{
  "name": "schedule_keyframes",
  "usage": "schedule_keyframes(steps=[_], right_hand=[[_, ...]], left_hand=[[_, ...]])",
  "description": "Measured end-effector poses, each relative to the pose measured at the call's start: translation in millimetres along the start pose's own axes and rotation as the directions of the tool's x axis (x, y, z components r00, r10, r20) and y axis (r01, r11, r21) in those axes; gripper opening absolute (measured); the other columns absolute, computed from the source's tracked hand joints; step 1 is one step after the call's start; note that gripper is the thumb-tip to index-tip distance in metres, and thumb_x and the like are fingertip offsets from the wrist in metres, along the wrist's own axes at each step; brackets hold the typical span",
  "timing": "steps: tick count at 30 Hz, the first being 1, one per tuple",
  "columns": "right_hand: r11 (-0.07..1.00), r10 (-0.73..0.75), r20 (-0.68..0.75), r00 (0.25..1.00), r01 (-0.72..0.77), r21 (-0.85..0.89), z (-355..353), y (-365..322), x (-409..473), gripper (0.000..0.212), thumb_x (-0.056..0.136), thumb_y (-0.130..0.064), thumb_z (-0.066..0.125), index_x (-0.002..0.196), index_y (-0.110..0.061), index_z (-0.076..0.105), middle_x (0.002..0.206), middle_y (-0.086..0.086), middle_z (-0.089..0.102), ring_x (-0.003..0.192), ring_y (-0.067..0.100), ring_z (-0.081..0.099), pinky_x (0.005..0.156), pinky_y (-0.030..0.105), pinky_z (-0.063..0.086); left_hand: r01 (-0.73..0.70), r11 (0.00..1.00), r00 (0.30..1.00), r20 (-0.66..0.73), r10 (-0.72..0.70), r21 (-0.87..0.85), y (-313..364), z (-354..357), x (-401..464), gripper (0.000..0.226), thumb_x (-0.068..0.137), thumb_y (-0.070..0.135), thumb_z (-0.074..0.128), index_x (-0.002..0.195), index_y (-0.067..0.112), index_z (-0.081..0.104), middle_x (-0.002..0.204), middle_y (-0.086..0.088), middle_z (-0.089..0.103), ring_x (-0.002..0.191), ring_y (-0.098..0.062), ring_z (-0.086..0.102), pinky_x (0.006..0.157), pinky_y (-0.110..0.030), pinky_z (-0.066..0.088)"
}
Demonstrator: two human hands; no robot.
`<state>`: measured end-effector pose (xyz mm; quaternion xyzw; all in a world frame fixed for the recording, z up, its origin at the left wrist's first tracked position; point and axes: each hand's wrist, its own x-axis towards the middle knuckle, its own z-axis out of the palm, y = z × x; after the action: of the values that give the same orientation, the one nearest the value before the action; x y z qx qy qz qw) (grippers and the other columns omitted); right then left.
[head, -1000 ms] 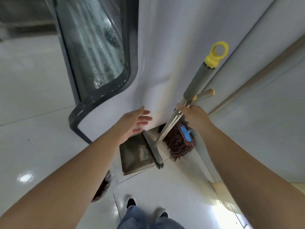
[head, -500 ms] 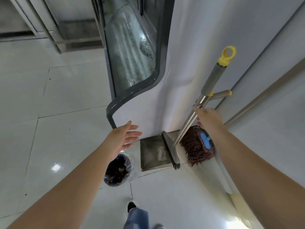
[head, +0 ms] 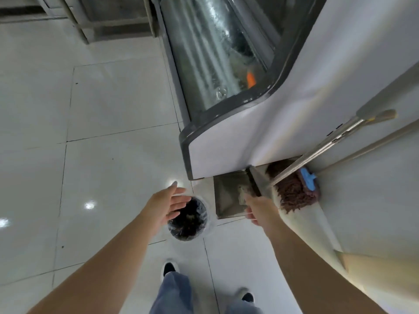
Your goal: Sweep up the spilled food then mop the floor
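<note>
While the head view looks steeply down at the white tiled floor (head: 108, 168), I note both bare arms reaching forward. Left hand (head: 166, 206): fingers straight and spread, holding nothing, hovering above the round bin lined with clear plastic (head: 189, 219), which holds dark waste. Right hand (head: 258, 208): low, at the near edge of the grey metal dustpan (head: 229, 196); whether its fingers grip anything I cannot tell, as the back of the hand hides them.

Tools: dustpan stands on the floor at the foot of the white-sided glass display cabinet (head: 272, 105). Silver-handled broom (head: 317, 152) leans across it, dark head down beside the pan. Brown string mop with blue clip (head: 297, 191) rests just right of the broom, its pale pole (head: 374, 146) slanting up along the wall.

Step, by my judgement: fetching sweeping gear; sweeping not begun, mopping later. No spilled food is visible, only small dark specks on the tiles. Next move calls for a firm grip on the dustpan or broom handle, lifting without toppling the mop.

Room: cabinet corner and bin crowd the pan closely; open floor lies wide to the left.
</note>
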<state>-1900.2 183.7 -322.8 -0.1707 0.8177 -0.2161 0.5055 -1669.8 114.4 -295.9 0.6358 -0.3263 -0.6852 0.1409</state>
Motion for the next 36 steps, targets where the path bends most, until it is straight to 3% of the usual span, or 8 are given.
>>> schedule_keyframes(steps=[4, 7, 11, 14, 16, 19, 25, 36], right_hand=[[0.99, 0.092, 0.045, 0.995, -0.087, -0.108, 67, 23, 54, 0.035, 0.09, -0.04, 0.054, 0.066, -0.014, 0.052, 0.067, 0.001, 0.056, 0.065, 0.018, 0.054, 0.067, 0.027, 0.042], [0.98, 0.125, 0.058, 0.99, -0.114, -0.165, 113, 44, 107, 0.037, 0.089, -0.042, 0.054, 0.064, -0.014, 0.052, 0.065, 0.0, 0.056, 0.06, 0.015, 0.054, 0.067, 0.028, 0.042], [0.957, 0.123, 0.09, 0.988, -0.094, -0.275, 166, 80, 186, 0.042, 0.091, -0.044, 0.048, 0.064, -0.012, 0.05, 0.078, 0.009, 0.056, 0.075, 0.024, 0.053, 0.069, 0.031, 0.04], [0.949, 0.158, 0.155, 0.975, -0.107, -0.297, 201, 110, 234, 0.043, 0.096, -0.045, 0.038, 0.102, -0.007, 0.058, 0.09, 0.01, 0.052, 0.081, 0.023, 0.049, 0.072, 0.031, 0.038], [0.956, 0.232, 0.175, 0.957, -0.192, -0.222, 219, 131, 259, 0.06, 0.095, -0.052, 0.036, 0.134, -0.007, 0.045, 0.122, 0.011, 0.051, 0.109, 0.028, 0.049, 0.092, 0.035, 0.039], [0.939, 0.345, 0.196, 0.918, -0.34, -0.06, 237, 153, 288, 0.073, 0.09, -0.063, 0.035, 0.149, -0.021, 0.022, 0.155, 0.003, 0.022, 0.14, 0.027, 0.026, 0.112, 0.047, 0.025], [0.864, 0.408, 0.347, 0.845, -0.48, 0.153, 245, 149, 325, 0.08, 0.083, -0.073, 0.038, 0.145, -0.023, 0.032, 0.151, -0.001, 0.03, 0.138, 0.026, 0.029, 0.106, 0.055, 0.027], [0.924, 0.349, 0.302, 0.887, -0.379, 0.045, 214, 109, 362, 0.087, 0.077, -0.08, 0.034, 0.145, -0.025, 0.03, 0.15, 0.004, 0.031, 0.136, 0.029, 0.032, 0.104, 0.051, 0.029]], left_hand=[[0.131, 0.991, 0.988, -0.082, -0.128, 0.034, -37, -44, 70, 0.034, 0.099, 0.041, 0.036, 0.102, 0.018, 0.061, 0.088, 0.004, 0.069, 0.096, -0.018, 0.059, 0.085, -0.032, 0.042], [0.167, 0.985, 0.979, -0.126, -0.16, 0.044, -72, -62, 132, 0.038, 0.099, 0.041, 0.036, 0.115, 0.015, 0.059, 0.105, -0.002, 0.066, 0.099, -0.019, 0.056, 0.082, -0.031, 0.042], [0.24, 0.97, 0.954, -0.197, -0.228, 0.043, -137, -68, 215, 0.044, 0.099, 0.041, 0.036, 0.126, 0.011, 0.055, 0.125, -0.007, 0.06, 0.116, -0.023, 0.052, 0.09, -0.033, 0.038], [0.321, 0.945, 0.918, -0.268, -0.293, 0.064, -195, -63, 262, 0.052, 0.098, 0.045, 0.036, 0.136, 0.011, 0.045, 0.131, -0.007, 0.053, 0.116, -0.024, 0.047, 0.094, -0.033, 0.036], [0.379, 0.924, 0.893, -0.283, -0.349, 0.055, -230, -60, 286, 0.058, 0.097, 0.05, 0.034, 0.143, 0.014, 0.034, 0.148, -0.009, 0.036, 0.13, -0.028, 0.037, 0.105, -0.039, 0.032], [0.438, 0.895, 0.864, -0.234, -0.446, -0.087, -264, -57, 315, 0.065, 0.094, 0.059, 0.032, 0.147, 0.022, 0.026, 0.154, -0.004, 0.025, 0.138, -0.027, 0.027, 0.11, -0.043, 0.022], [0.496, 0.863, 0.849, -0.153, -0.505, -0.094, -260, -60, 361, 0.076, 0.086, 0.072, 0.028, 0.147, 0.027, 0.026, 0.154, -0.012, 0.024, 0.135, -0.04, 0.03, 0.112, -0.05, 0.016], [0.517, 0.832, 0.837, -0.085, -0.541, -0.201, -226, -41, 396, 0.074, 0.086, 0.065, 0.039, 0.14, 0.014, 0.038, 0.146, -0.022, 0.032, 0.13, -0.047, 0.034, 0.11, -0.049, 0.023]])
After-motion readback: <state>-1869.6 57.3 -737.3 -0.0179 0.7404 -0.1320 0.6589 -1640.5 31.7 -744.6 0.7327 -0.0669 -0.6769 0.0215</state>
